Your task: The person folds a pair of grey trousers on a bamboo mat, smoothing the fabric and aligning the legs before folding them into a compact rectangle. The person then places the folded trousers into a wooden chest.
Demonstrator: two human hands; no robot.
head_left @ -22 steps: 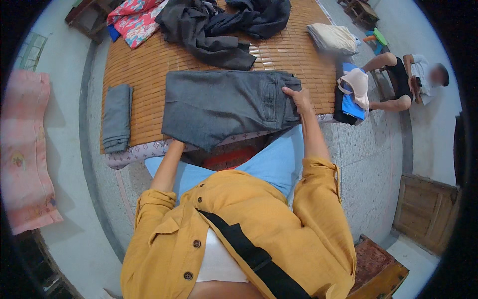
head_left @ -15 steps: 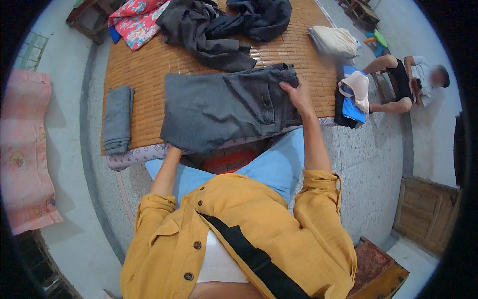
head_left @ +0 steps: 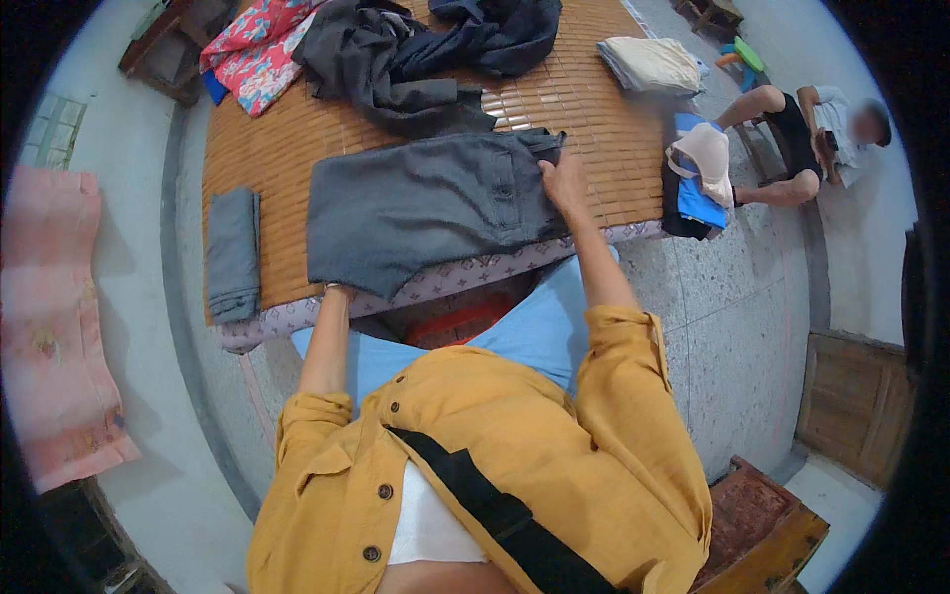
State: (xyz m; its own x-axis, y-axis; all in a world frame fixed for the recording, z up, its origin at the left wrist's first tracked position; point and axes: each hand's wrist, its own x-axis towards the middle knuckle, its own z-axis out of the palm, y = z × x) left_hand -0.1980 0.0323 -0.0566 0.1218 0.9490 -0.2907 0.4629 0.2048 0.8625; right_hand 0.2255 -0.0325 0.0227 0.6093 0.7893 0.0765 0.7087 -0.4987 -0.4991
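Dark grey trousers [head_left: 406,208], folded lengthwise, lie spread across the near side of the mat-topped bed [head_left: 604,148]. At their right end my right hand [head_left: 564,183] grips the waistband, thumb on top. My left hand [head_left: 339,291] reaches under the lower left end of the legs; its fingers are hidden beneath the cloth. A rolled or folded grey garment [head_left: 234,252] rests left of the trousers, near the bed's left corner. Just beyond them is a loose heap of dark clothes [head_left: 396,74].
Red floral cloth [head_left: 259,59] lies at the far left. Folded cream and grey clothes [head_left: 651,65] sit at the far right; a pile with a beige bra [head_left: 705,158] is at the right edge. A person [head_left: 841,134] sits beyond. A wooden seat [head_left: 757,525] stands behind at right.
The trousers have shifted slightly left and lie flatter on the mat. My right hand has moved left with the waistband. My left hand stays at the leg end.
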